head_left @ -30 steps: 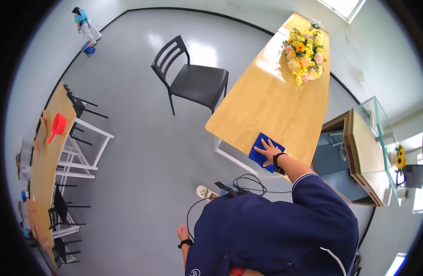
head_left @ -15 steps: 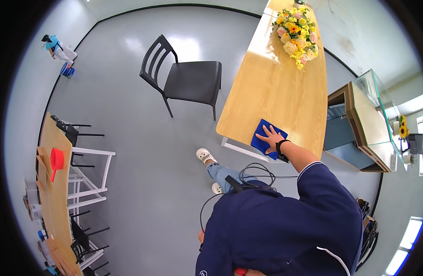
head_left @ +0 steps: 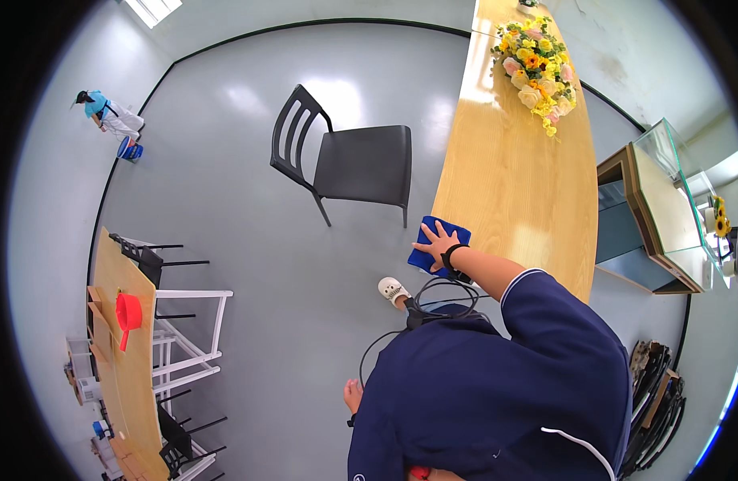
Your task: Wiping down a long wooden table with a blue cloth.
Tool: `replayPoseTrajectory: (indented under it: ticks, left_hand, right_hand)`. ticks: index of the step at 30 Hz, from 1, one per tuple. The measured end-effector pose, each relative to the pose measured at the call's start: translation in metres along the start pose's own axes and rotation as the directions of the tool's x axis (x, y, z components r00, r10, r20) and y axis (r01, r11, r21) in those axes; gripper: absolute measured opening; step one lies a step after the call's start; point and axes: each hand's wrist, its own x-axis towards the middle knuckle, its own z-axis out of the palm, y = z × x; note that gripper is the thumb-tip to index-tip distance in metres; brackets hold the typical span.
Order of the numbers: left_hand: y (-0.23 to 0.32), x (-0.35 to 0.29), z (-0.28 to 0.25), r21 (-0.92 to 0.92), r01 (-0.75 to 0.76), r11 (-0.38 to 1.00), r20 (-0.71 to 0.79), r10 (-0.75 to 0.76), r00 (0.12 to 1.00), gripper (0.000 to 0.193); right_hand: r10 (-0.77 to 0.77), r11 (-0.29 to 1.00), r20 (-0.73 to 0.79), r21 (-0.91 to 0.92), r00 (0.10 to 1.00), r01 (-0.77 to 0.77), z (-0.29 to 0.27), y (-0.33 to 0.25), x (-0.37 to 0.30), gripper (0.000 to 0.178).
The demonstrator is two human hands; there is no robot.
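My right hand [head_left: 438, 245] lies flat on a folded blue cloth [head_left: 463, 234], its fingers spread apart. The cloth sits at the near left corner of a wooden-topped table [head_left: 513, 184], partly past the table's edge. A black band circles my right wrist. Lower and to the left, my left hand [head_left: 353, 395] hangs beside my body, away from the table; its fingers look loosely apart, with nothing visible in them. A looped black cable [head_left: 445, 298] lies against my front below the right wrist.
A black chair [head_left: 362, 164] stands left of the table, and a flower arrangement [head_left: 537, 68] lies toward its far end. A glass-topped cabinet [head_left: 661, 216] is at right. Another table [head_left: 128, 385] at left bears a red handled pan [head_left: 128, 311]. A person [head_left: 108, 111] stands far left by a blue bucket [head_left: 131, 151].
My right hand and the blue cloth have moved left across the tabletop to its near left corner. The view has shifted, and my left hand shows more fully.
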Motion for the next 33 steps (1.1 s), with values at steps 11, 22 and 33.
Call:
replayPoseTrajectory:
  ticks: [11,22,33]
  left_hand:
    - [-0.092,-0.004,-0.025,0.038,0.178,0.983,-0.030,-0.177,0.984,0.035]
    - [-0.161,-0.059,-0.034,0.039,0.214,0.976,-0.058,-0.211,0.976,0.035]
    - [-0.195,-0.104,-0.038,0.072,0.238,0.969,-0.045,-0.236,0.971,0.035]
  right_hand:
    - [0.031,0.992,-0.160,0.123,0.987,-0.011,0.014,0.004,-0.013,0.089]
    - [0.578,0.739,0.058,0.388,0.814,-0.551,0.050,0.094,-0.078,0.079]
    - [0.857,0.311,0.267,0.417,0.442,-0.854,0.158,0.208,-0.158,0.082]
